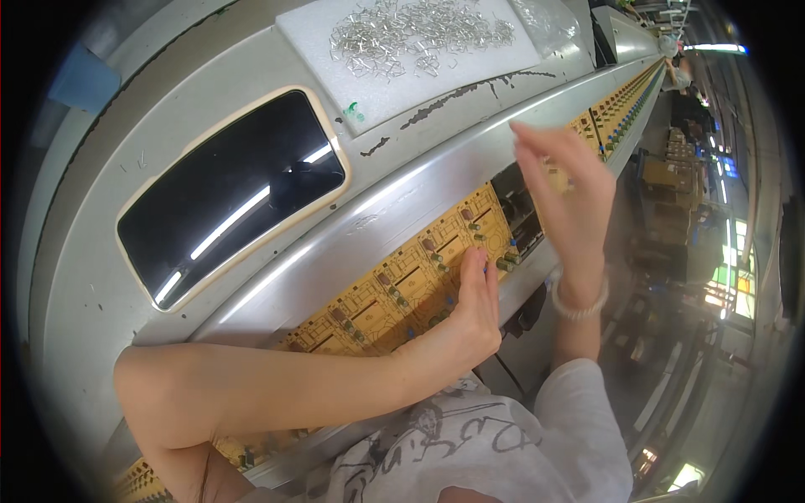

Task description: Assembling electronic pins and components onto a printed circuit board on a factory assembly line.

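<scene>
A row of yellow-brown circuit boards [369, 317] with green, blue and dark red components runs diagonally along a metal rail. My left hand [474, 310] is over the boards, its fingers close together and their tips down among the components. A spot of blue shows by those fingertips; whatever they hold is hidden. My right hand [574, 180] is raised over the line farther right, slightly blurred. Its thumb and index finger come together in a pinch, and anything between them is too small to make out.
Beyond the rail, a white foam sheet [314, 54] carries a heap of small bent metal wires [411, 38]. Nearer left lies a cream-rimmed panel [235, 197] with a glossy black face. More boards [625, 109] stretch to the far right, and a clear plastic bag [549, 25] lies beside the foam.
</scene>
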Demonstrator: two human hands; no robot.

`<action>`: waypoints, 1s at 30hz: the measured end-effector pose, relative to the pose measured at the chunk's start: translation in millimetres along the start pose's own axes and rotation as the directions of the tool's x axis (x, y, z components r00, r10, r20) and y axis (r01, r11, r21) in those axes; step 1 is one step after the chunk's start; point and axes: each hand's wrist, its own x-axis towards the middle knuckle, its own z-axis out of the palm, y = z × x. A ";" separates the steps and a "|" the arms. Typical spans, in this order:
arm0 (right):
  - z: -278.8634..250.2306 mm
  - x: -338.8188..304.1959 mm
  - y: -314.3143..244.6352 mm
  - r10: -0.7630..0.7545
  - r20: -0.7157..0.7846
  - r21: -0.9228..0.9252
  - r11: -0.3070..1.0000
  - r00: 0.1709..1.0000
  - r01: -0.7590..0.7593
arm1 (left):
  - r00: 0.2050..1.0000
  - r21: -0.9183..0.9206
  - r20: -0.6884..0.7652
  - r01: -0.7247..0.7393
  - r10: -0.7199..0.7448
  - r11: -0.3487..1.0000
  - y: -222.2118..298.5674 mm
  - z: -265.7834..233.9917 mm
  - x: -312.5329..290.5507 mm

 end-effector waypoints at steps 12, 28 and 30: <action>40.8 83.3 6.1 -0.025 0.145 0.050 0.999 0.989 0.018 | 0.982 -0.179 -0.157 -0.130 0.102 0.975 -23.1 -2.0 -25.9; 8.4 12.2 -17.1 -0.041 0.170 0.258 0.966 0.985 -0.004 | 0.982 -0.157 -0.160 -0.123 0.098 0.980 -23.3 0.1 -29.2; 2.7 -9.0 -6.1 0.080 0.218 0.228 0.965 0.973 -0.131 | 0.970 -0.167 -0.202 -0.171 0.136 0.971 -23.7 8.7 -11.3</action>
